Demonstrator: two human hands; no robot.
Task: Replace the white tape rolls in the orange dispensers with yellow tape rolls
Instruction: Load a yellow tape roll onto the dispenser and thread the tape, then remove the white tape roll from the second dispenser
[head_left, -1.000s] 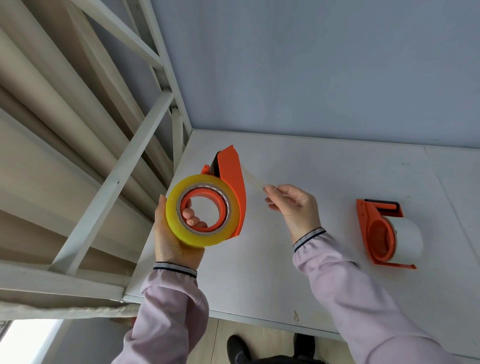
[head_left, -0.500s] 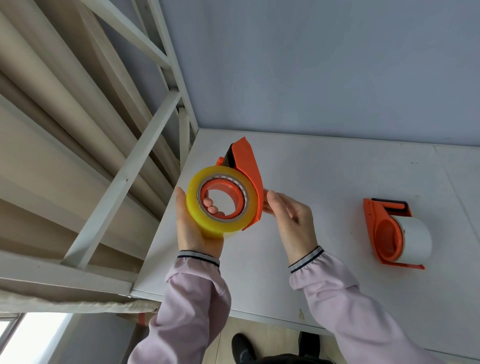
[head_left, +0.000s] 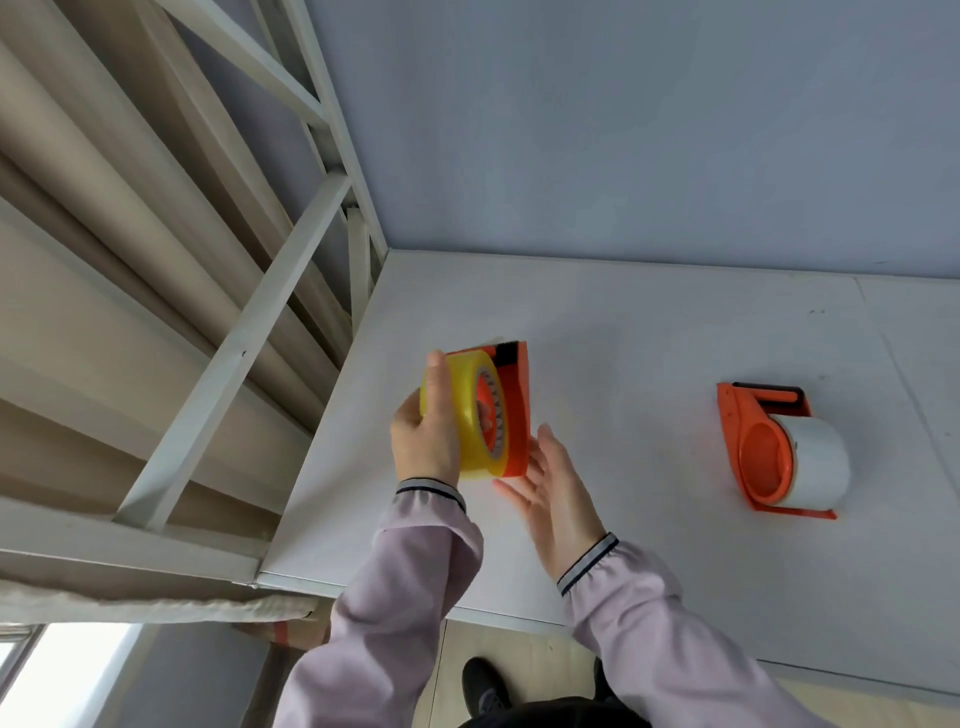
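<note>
My left hand (head_left: 426, 441) grips a yellow tape roll (head_left: 470, 415) that sits on an orange dispenser (head_left: 514, 405), held upright at the table's left side. My right hand (head_left: 556, 483) is open, fingers spread, just below and to the right of that dispenser, and holds nothing. A second orange dispenser (head_left: 753, 452) lies on the table to the right, with a white tape roll (head_left: 818, 462) on it.
The white table (head_left: 649, 338) meets a grey-blue wall at the back. A white metal frame (head_left: 244, 332) and beige panels rise along the left edge. Below the front edge are a wood floor and my dark shoe (head_left: 483, 686).
The dispenser with the yellow roll has turned edge-on and moved down toward the table. My right hand has let go of the tape end and now lies open beneath it.
</note>
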